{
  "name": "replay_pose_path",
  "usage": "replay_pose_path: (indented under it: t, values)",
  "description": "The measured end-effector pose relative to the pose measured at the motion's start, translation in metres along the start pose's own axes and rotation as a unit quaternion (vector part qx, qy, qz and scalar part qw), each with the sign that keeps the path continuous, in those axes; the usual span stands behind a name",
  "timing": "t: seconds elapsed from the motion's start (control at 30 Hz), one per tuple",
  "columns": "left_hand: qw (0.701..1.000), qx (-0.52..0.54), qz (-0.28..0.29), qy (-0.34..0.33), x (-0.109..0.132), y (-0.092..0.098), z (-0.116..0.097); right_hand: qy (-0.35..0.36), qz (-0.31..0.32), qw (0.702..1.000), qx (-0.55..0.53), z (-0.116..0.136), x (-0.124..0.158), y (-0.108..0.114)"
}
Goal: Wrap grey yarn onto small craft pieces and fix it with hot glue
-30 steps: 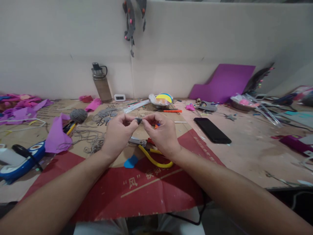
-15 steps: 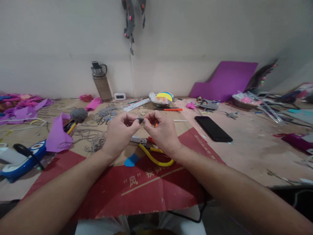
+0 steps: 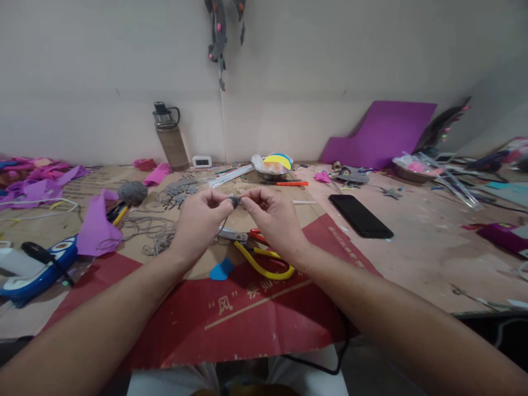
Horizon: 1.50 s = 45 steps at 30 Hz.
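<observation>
My left hand (image 3: 202, 220) and my right hand (image 3: 272, 220) meet above the cardboard, fingertips almost touching. Between them is a small dark grey piece (image 3: 234, 202), too small to name further. My left thumb and forefinger pinch it from the left; my right thumb and forefinger close on its right end. A thin dark strand hangs below my left fingers. Under my hands lie pliers with yellow handles (image 3: 264, 269), a red-handled tool (image 3: 258, 236) partly hidden by my right hand, and a blue scrap (image 3: 221, 269).
Grey yarn (image 3: 132, 193) with loose strands and purple foam scraps (image 3: 99, 225) lie left. A bottle (image 3: 170, 137) stands against the wall beside a small white clock (image 3: 202, 161). A phone (image 3: 361, 216) lies right; a bowl (image 3: 272, 175) and orange-handled tool (image 3: 292, 183) sit behind.
My fingers have shifted slightly around the small grey piece, and more of it shows between them. A thin strand now shows below my left fingers. The things on the table have stayed put.
</observation>
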<state>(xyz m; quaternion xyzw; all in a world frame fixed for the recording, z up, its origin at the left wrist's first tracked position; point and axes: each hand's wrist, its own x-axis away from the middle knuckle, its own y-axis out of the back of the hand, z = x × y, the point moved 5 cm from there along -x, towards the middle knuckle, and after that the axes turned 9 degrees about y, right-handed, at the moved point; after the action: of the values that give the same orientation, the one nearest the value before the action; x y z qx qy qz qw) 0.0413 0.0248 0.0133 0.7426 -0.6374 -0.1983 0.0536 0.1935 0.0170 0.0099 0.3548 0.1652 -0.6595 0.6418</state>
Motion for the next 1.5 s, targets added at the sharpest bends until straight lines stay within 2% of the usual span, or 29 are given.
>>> replay_pose_path:
  t: [0.33, 0.4, 0.57, 0.67, 1.13, 1.23, 1.4, 1.5]
  values:
    - [0.999, -0.041, -0.008, -0.015, 0.008, 0.0, -0.012, 0.039, -0.037, 0.994, 0.096, 0.008, 0.001, 0.002]
    - [1.0, -0.02, 0.001, -0.002, 0.007, -0.001, -0.009, 0.039, -0.031, 0.994, 0.093, 0.006, 0.0, 0.003]
    - [0.992, 0.104, 0.014, 0.067, -0.003, -0.003, 0.007, 0.0, 0.002, 1.0, -0.014, -0.006, -0.001, 0.001]
    - [0.986, 0.139, 0.027, 0.083, -0.006, -0.005, 0.011, -0.01, -0.004, 1.0, -0.015, -0.009, -0.001, 0.001]
    - [0.997, 0.057, 0.016, 0.051, 0.001, -0.005, 0.003, -0.004, -0.004, 1.0, 0.028, -0.002, -0.001, -0.002]
    - [0.994, 0.078, 0.036, 0.063, 0.001, -0.008, 0.004, -0.015, 0.0, 1.0, 0.012, -0.003, -0.002, -0.002]
    - [0.964, 0.207, 0.124, 0.113, -0.003, -0.017, 0.011, -0.056, 0.021, 0.996, -0.071, -0.012, -0.002, -0.005]
    - [0.957, 0.233, 0.118, 0.13, -0.006, -0.017, 0.013, -0.085, 0.032, 0.988, -0.125, -0.017, -0.001, -0.011]
